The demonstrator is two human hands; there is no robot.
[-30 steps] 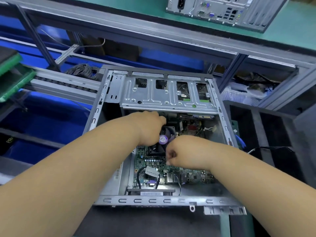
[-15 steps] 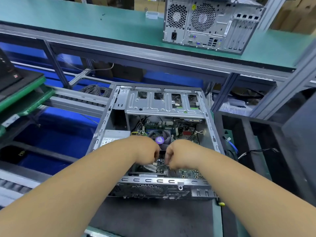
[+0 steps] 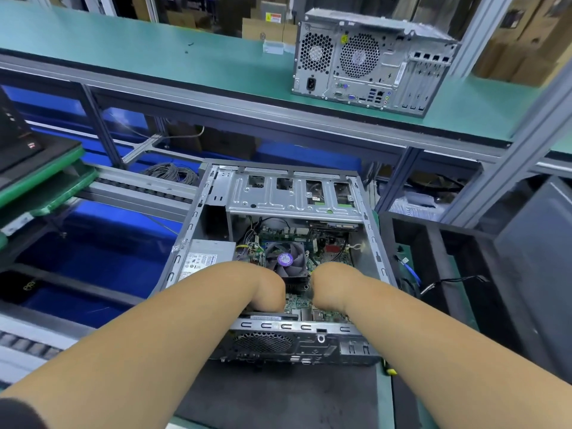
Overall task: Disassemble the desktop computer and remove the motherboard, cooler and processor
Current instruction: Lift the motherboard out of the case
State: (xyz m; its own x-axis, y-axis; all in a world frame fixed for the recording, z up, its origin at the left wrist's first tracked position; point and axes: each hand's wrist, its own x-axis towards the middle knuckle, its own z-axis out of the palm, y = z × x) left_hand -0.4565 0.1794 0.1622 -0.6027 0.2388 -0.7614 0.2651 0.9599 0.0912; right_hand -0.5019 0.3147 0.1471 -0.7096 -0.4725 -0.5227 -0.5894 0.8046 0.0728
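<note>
Both the left hand (image 3: 267,289) and right hand (image 3: 328,287) are reaching beside the cooler (image 3: 286,261) at frame centre; grips hidden. Likely freeing its fasteners next.

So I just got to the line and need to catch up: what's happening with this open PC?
A person has both hands inside the open desktop case. The left hand and right hand sit either side of the cooler, low on the motherboard. Their fingers are hidden. Cooler and board are still in place.
</note>
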